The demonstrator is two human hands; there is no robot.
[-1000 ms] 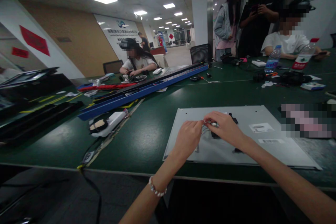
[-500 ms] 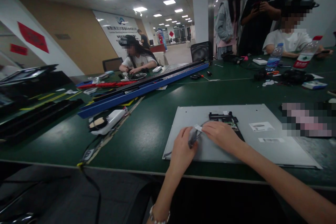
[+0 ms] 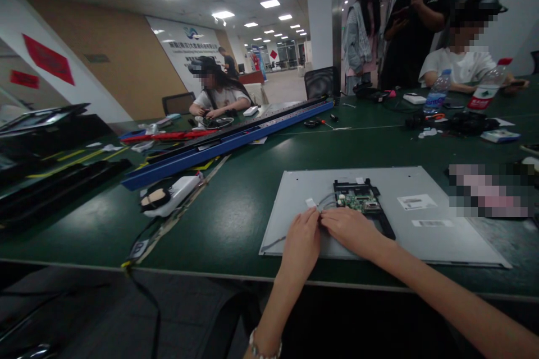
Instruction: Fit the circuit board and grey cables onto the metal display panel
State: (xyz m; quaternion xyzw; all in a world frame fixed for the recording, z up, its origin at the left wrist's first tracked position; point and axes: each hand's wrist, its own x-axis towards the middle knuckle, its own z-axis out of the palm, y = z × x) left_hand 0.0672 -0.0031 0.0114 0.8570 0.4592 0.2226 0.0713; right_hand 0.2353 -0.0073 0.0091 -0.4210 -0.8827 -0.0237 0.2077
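A flat silver panel (image 3: 282, 202), like the back of a screen, lies on the green table. On it sits a black frame (image 3: 386, 229) with a green circuit board (image 3: 357, 202). A thin grey cable (image 3: 326, 199) runs from the board towards my hands, and a white tab (image 3: 310, 202) sticks up beside my fingertips. My left hand (image 3: 301, 241) is closed on the cable low over the panel. My right hand (image 3: 351, 230) meets it there, its fingers pressed together on the same cable. The fingertips hide the exact grip. A strip of the cable (image 3: 273, 244) shows left of my left hand.
A long blue bar (image 3: 227, 146) crosses the table ahead. To the left lie a white device with a strap (image 3: 172, 196) and black rails (image 3: 63, 188). Bottles (image 3: 438, 92) stand at the right back. Several people sit or stand around the table.
Both hands have come lower and closer together on the panel. The grey piece that my left hand held up is now mostly hidden under my fingers, and the circuit board is more exposed.
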